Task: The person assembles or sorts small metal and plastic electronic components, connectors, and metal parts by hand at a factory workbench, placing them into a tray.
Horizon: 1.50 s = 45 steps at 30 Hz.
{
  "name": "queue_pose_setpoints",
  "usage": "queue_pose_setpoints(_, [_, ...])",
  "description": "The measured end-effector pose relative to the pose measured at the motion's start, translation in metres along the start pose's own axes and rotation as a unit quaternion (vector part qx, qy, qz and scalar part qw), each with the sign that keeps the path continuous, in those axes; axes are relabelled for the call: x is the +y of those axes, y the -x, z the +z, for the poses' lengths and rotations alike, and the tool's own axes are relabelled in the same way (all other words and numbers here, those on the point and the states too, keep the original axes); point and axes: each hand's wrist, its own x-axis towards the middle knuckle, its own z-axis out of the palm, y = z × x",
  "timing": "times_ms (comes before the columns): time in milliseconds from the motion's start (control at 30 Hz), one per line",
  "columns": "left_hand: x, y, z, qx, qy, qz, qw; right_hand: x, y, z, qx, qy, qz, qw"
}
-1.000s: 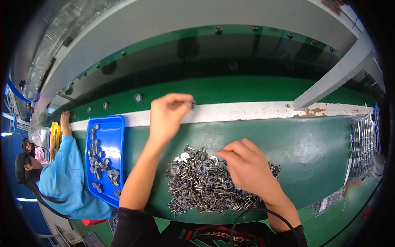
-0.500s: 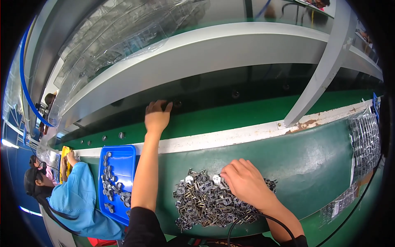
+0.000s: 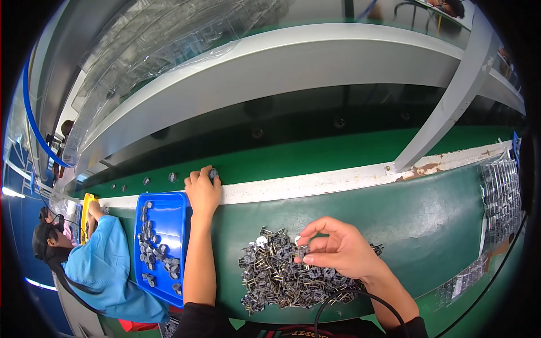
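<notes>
My left hand [image 3: 203, 190] is at the green strip beyond the white ledge, its fingertips closed around a small round grey part [image 3: 213, 173]. My right hand [image 3: 341, 250] is above the near pile, pinching a small grey part [image 3: 303, 251] between thumb and fingers. A small white piece [image 3: 297, 240] shows at its index fingertip; whether it belongs to that part I cannot tell. Beneath lies a heap of small dark parts with metal pins [image 3: 276, 276] on the green tabletop.
A blue tray [image 3: 169, 211] with several grey parts stands left of my left forearm. More small parts [image 3: 172, 177] sit spaced along the green strip. A grey slanted post [image 3: 445, 107] rises at right, near clear plastic trays [image 3: 501, 197]. A person in blue [image 3: 101, 270] works at left.
My left hand has come back toward me from the dark far area and now grips a grey part. My right hand has risen slightly off the heap and turned, with a part in its fingers.
</notes>
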Motion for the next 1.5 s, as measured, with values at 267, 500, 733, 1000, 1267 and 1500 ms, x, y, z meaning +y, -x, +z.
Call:
queue_pose_setpoints(267, [0.05,0.034,-0.041,-0.074,0.409,-0.066,0.907,0.013,-0.004,-0.006,0.031,0.014,-0.053,0.998])
queue_pose_setpoints(500, [0.099,0.09,-0.101,-0.246,0.647,-0.107,0.714,0.017,-0.006,0.01,0.169,0.119,-0.114,0.972])
queue_pose_setpoints(733, [0.11,0.101,-0.102,-0.305,0.737,-0.18,0.576,0.018,-0.014,0.0,0.189,-0.037,-0.061,0.979])
queue_pose_setpoints(1000, [0.093,0.102,-0.1,-0.301,0.774,-0.195,0.522,0.002,-0.016,-0.011,0.208,0.528,-0.177,0.804])
queue_pose_setpoints(1267, [0.091,0.098,-0.1,-0.315,0.819,-0.229,0.422,0.025,-0.027,0.002,0.111,0.677,-0.131,0.716])
queue_pose_setpoints(1500, [0.092,0.098,-0.102,-0.34,0.794,-0.244,0.44,0.029,-0.028,-0.004,0.14,0.686,-0.171,0.693])
